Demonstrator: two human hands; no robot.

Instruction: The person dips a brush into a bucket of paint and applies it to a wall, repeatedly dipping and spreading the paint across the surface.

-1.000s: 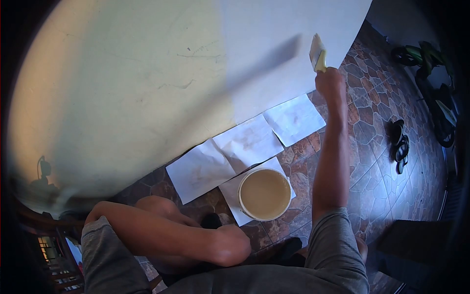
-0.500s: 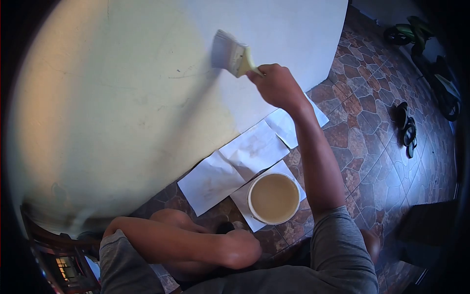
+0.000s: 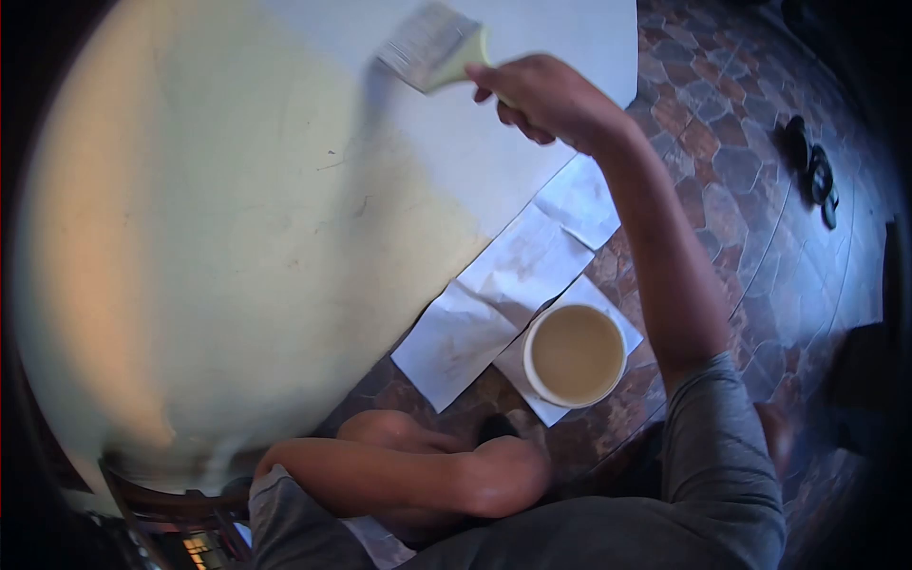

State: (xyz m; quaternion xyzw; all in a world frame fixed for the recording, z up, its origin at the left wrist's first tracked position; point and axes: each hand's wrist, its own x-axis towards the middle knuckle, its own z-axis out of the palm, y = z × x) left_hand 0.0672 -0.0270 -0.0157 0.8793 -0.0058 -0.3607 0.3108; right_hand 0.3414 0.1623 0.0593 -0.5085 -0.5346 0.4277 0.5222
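Note:
In my right hand [image 3: 551,100] is a wide paintbrush [image 3: 432,46], gripped by its pale yellow handle. The bristles are at the wall [image 3: 237,209], near the border between its white upper-right area and its cream area; blur hides whether they touch. My left arm [image 3: 380,472] lies bent across my lap, and the left hand [image 3: 503,475] rests low by my knee with its fingers not distinguishable. Right of my knees stands a round white bucket [image 3: 528,353] of beige liquid paint [image 3: 578,356].
White paper sheets [image 3: 522,266] lie along the wall's foot and under the bucket. Stone-patterned tiles [image 3: 703,204] cover the floor. Dark sandals [image 3: 819,176] are at the right. A dark wooden piece of furniture [image 3: 176,508] stands at lower left.
My right hand and the paintbrush have moved up, with the brush tilted further over. The view has shifted, so the bucket and papers appear further right.

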